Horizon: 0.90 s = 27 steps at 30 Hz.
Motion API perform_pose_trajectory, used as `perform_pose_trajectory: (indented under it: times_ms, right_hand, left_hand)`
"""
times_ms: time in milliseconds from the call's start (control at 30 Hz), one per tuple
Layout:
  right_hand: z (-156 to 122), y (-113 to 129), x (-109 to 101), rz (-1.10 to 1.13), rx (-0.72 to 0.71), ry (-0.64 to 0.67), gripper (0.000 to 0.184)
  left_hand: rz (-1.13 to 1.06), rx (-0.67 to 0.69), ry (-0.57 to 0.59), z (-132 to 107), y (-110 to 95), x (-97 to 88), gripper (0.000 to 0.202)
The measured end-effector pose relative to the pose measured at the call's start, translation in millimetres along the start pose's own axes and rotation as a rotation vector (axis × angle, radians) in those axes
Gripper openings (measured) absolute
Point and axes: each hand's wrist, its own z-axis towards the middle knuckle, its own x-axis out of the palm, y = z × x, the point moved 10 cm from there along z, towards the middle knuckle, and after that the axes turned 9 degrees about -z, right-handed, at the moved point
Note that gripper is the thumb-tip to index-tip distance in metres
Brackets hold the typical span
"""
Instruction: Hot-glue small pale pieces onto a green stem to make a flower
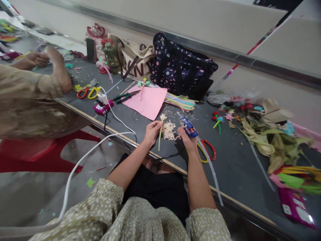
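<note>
Between the fingers of my left hand (152, 132) is a paper flower (163, 117) with pale cream petals and a yellow-green stem hanging below. My right hand (187, 136) grips a blue hot glue gun (188, 126), its nozzle pointing up and to the left. A long translucent glue stick (213, 170) trails from the gun's back end toward the table edge. On the dark table between my hands lies a pile of cream paper petals (170, 130). Scissors with red and yellow handles (212, 151) rest beside my right wrist, partly hidden by it.
Pink paper (147, 103) with pliers (126, 96) on it lies ahead, near coloured strips (183, 102). A white cable (86, 154) crosses the table edge at left from a purple power strip (103, 107). Bags (180, 63) stand behind. A co-worker's arm (60, 72) is at left.
</note>
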Motion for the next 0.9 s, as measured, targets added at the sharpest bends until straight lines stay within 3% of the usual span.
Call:
perform_pose_trajectory:
  times_ms: [100,200,467,667,900]
  right_hand:
    - [8.9,-4.4,-13.0,-0.131,-0.005,-0.102,0.031]
    - [15.1,-6.5,-14.9,-0.262,-0.028,-0.123,0.023]
    - [17.2,-10.2,-2.5,-0.412,-0.027,-0.007,0.012]
    - [19.9,-14.9,-28.6,-0.441,0.048,-0.107,0.014]
    - [18.5,-22.7,-10.7,-0.742,0.071,0.107,0.014]
  left_hand:
    - [0.013,-0.016,-0.019,-1.7,-0.9,0.1,0.037]
    - [0.018,-0.024,-0.016,-1.8,-0.6,0.5,0.037]
    - [0.021,-0.014,-0.019,0.5,1.8,-3.1,0.036]
    - [0.024,-0.024,-0.014,0.9,1.6,-1.4,0.035]
    - [0.049,-0.038,-0.014,-0.5,0.6,2.0,0.034]
